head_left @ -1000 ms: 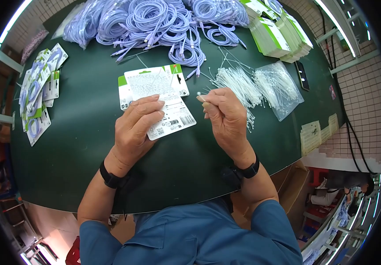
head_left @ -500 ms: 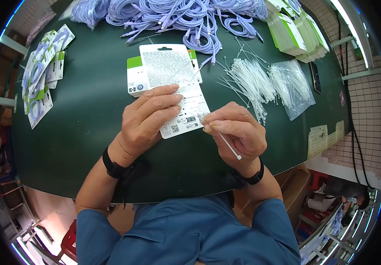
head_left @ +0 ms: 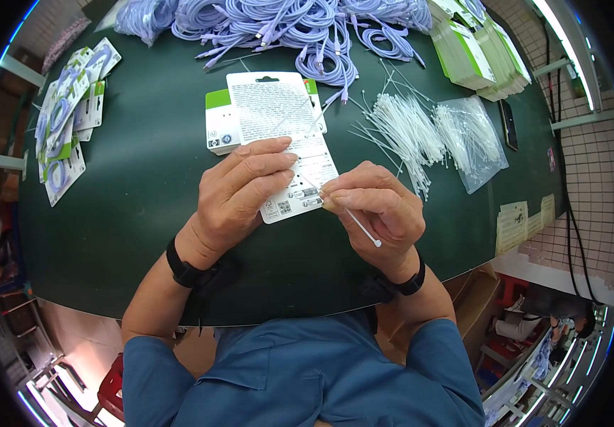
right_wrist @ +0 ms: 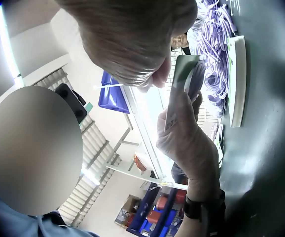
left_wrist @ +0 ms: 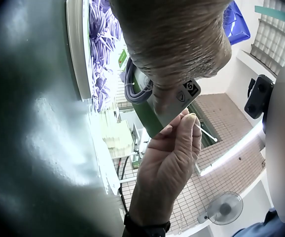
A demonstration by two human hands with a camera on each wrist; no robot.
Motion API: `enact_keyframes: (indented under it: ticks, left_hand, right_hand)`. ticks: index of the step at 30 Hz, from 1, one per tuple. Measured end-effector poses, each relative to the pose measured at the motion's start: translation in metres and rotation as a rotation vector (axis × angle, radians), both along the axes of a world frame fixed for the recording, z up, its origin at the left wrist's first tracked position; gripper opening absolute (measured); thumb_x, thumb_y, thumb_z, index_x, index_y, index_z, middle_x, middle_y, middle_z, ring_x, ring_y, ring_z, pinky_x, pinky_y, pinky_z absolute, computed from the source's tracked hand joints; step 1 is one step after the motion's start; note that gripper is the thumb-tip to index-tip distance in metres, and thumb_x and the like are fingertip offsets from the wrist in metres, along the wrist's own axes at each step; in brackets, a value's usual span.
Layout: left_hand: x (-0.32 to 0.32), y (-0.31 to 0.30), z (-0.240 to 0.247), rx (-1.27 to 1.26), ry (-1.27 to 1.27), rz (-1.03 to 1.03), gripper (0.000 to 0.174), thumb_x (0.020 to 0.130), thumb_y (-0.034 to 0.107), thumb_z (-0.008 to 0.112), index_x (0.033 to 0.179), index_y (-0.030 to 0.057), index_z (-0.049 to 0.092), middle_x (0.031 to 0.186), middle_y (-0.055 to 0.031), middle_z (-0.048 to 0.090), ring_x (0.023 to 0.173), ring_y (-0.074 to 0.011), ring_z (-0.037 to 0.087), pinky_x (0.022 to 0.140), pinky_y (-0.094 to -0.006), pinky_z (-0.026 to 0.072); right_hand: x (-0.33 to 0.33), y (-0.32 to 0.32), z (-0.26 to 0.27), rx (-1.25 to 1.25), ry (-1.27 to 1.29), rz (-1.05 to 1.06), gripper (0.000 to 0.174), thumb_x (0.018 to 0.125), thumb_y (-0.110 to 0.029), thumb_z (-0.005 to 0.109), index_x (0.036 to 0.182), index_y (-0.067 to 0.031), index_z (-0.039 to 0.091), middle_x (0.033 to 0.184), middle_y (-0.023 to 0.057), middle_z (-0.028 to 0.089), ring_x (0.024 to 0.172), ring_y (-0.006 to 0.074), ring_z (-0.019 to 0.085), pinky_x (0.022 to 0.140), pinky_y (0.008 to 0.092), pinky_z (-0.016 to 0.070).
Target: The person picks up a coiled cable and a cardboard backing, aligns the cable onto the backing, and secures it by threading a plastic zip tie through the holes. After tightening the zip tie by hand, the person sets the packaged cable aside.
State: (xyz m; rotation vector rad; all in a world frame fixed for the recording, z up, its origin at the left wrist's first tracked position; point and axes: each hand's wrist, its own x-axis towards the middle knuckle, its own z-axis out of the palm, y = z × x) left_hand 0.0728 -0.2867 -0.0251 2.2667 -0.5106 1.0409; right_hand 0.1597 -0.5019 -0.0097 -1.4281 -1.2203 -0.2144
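My left hand (head_left: 239, 186) grips a white printed card (head_left: 268, 107), its text side up, with fingers across the face and the thumb underneath. On the card's other side a coiled purple cable (left_wrist: 134, 88) shows in the left wrist view. At the card's lower right edge, my right hand (head_left: 384, 213) pinches a white cable tie (head_left: 365, 229) between thumb and fingers. The tie's head end sticks out toward me, and its thin tail runs onto the card's face near the holes. Behind the held card lies a stack of cards (head_left: 217, 121) with green edges.
Loose white cable ties (head_left: 406, 128) and a clear bag of ties (head_left: 470, 142) lie to the right, with a phone (head_left: 508, 124) beyond. Purple cables (head_left: 271, 25) are heaped at the back. Carded cables (head_left: 65, 114) sit left; card stacks (head_left: 467, 53) stand back right.
My right hand has brought the cable tie leftward and down to the card's edge. The card has been raised and now overlaps the stack more. Over the last half second there is only a slight leftward shift.
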Motion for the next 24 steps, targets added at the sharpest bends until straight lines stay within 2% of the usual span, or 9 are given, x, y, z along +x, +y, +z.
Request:
enact_keyframes:
  ticks: [13, 18, 21, 24]
  left_hand:
    - [0.000, -0.001, -0.001, 0.009, -0.008, -0.011, 0.020, 0.077, 0.001, 0.083, 0.094, -0.0010, 0.072, 0.106, -0.0140, 0.078, 0.109, -0.0353, 0.078, 0.087, -0.0394, 0.0659]
    - [-0.002, -0.004, 0.002, 0.004, -0.001, -0.003, 0.020, 0.077, 0.001, 0.082, 0.093, -0.0011, 0.071, 0.106, -0.0142, 0.078, 0.109, -0.0353, 0.078, 0.087, -0.0397, 0.0659]
    - [-0.005, -0.006, 0.001, -0.012, 0.043, -0.008, 0.028, 0.076, 0.002, 0.088, 0.099, 0.0010, 0.072, 0.108, -0.0148, 0.078, 0.113, -0.0371, 0.077, 0.094, -0.0421, 0.0634]
    - [-0.007, -0.009, 0.005, 0.036, 0.025, -0.005, 0.028, 0.076, 0.003, 0.087, 0.100, 0.0012, 0.073, 0.108, -0.0138, 0.078, 0.111, -0.0352, 0.077, 0.091, -0.0410, 0.0634]
  right_hand:
    - [0.002, 0.001, -0.003, 0.022, 0.023, 0.006, 0.032, 0.084, 0.013, 0.083, 0.108, -0.0037, 0.069, 0.099, 0.0179, 0.077, 0.080, 0.0215, 0.073, 0.065, 0.0304, 0.0548]
    - [0.003, 0.002, -0.001, -0.049, 0.034, 0.007, 0.033, 0.078, 0.011, 0.087, 0.104, -0.0059, 0.074, 0.098, 0.0136, 0.077, 0.081, 0.0206, 0.071, 0.067, 0.0307, 0.0548]
    - [0.006, 0.004, 0.003, -0.115, 0.000, -0.003, 0.033, 0.075, 0.010, 0.088, 0.100, -0.0071, 0.077, 0.096, 0.0109, 0.077, 0.081, 0.0198, 0.070, 0.068, 0.0304, 0.0545]
    - [0.011, -0.002, 0.007, -0.212, 0.114, 0.043, 0.028, 0.074, 0.009, 0.089, 0.094, -0.0070, 0.079, 0.091, 0.0081, 0.076, 0.079, 0.0183, 0.069, 0.069, 0.0294, 0.0543]
